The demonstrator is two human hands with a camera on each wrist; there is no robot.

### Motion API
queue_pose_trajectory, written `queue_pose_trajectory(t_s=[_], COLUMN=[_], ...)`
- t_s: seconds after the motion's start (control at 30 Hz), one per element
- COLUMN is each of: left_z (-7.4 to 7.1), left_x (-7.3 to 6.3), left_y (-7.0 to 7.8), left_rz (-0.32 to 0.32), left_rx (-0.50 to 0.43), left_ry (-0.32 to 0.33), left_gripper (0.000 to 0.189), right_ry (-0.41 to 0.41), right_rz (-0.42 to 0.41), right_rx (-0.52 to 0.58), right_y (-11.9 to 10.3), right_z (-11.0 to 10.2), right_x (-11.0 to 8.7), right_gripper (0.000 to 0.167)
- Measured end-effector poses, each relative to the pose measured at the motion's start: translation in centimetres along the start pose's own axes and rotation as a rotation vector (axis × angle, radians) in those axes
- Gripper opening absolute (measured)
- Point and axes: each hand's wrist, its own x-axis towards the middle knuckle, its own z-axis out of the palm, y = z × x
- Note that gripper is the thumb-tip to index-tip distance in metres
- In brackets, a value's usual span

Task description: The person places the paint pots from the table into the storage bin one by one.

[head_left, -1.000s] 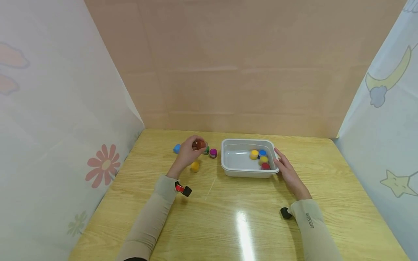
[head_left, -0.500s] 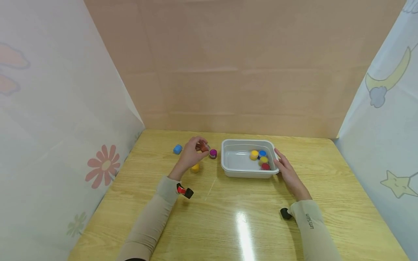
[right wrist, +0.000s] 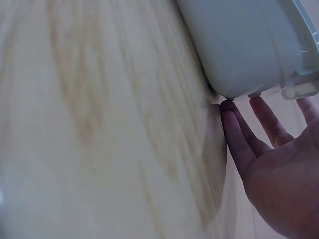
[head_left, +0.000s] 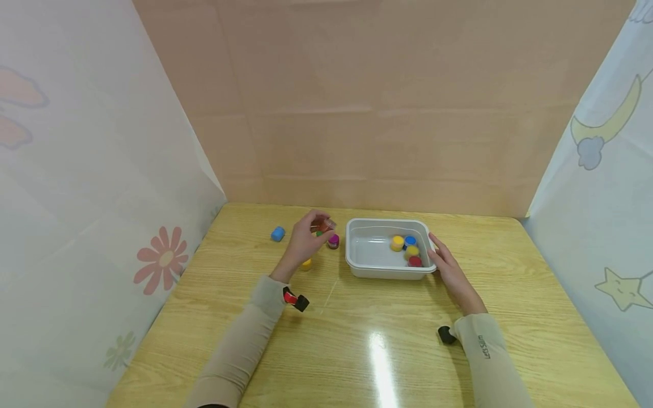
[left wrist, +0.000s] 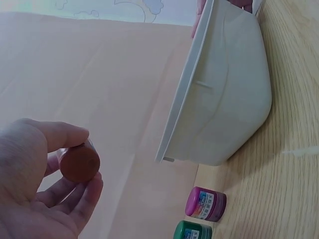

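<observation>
My left hand (head_left: 304,238) pinches a small brown paint jar (left wrist: 79,163) between thumb and fingers, held up off the table. Just below it stand a purple-lidded paint jar (left wrist: 206,204) and a green-lidded one (left wrist: 193,230), the green mostly hidden by the hand in the head view. With its fingers fairly straight, my right hand (head_left: 453,276) touches the right end of a white plastic tub (head_left: 390,273). Inside the tub, towards its right end, sit several jars: a yellow-orange jar (head_left: 397,243), a blue jar (head_left: 410,242), a dull yellow jar (head_left: 411,253) and a red jar (head_left: 415,261).
A blue jar (head_left: 278,233) is on the wooden table (head_left: 347,340) left of my left hand. An orange-yellow jar (head_left: 306,264) stands closer to me, partly covered by that hand. Brown paper (head_left: 377,113) hangs behind the table, with patterned sheets at both sides.
My left hand has carried the brown paint jar rightward, from above the green jar to near the purple one. My right hand and the tub have stayed in place.
</observation>
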Motion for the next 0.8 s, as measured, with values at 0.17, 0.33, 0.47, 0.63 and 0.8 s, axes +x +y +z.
queue_pose_trajectory(t_s=[0.17, 0.33, 0.47, 0.63, 0.8], left_z=[0.6, 1.0, 1.6, 2.7, 4.0], left_x=[0.1, 0.1, 0.2, 0.6, 1.0], left_y=[0.1, 0.6, 1.2, 1.8, 1.8], left_rz=[0.032, 0.040, 0.044, 0.060, 0.059], left_rx=[-0.010, 0.014, 0.023, -0.025, -0.046], left_ry=[-0.013, -0.023, -0.034, -0.070, -0.097], left_gripper=[0.038, 0.039, 0.037, 0.036, 0.034], right_ry=[-0.001, 0.001, 0.000, 0.004, 0.002], right_rz=[0.004, -0.001, -0.009, -0.008, -0.006], right_rx=[0.007, 0.013, 0.014, 0.007, 0.020], right_y=[0.0, -0.2, -0.4, -0.4, -0.3], right_z=[0.1, 0.3, 0.3, 0.0, 0.0], right_x=[0.0, -0.1, -0.3, -0.5, -0.3], right_gripper=[0.067, 0.068, 0.069, 0.071, 0.072])
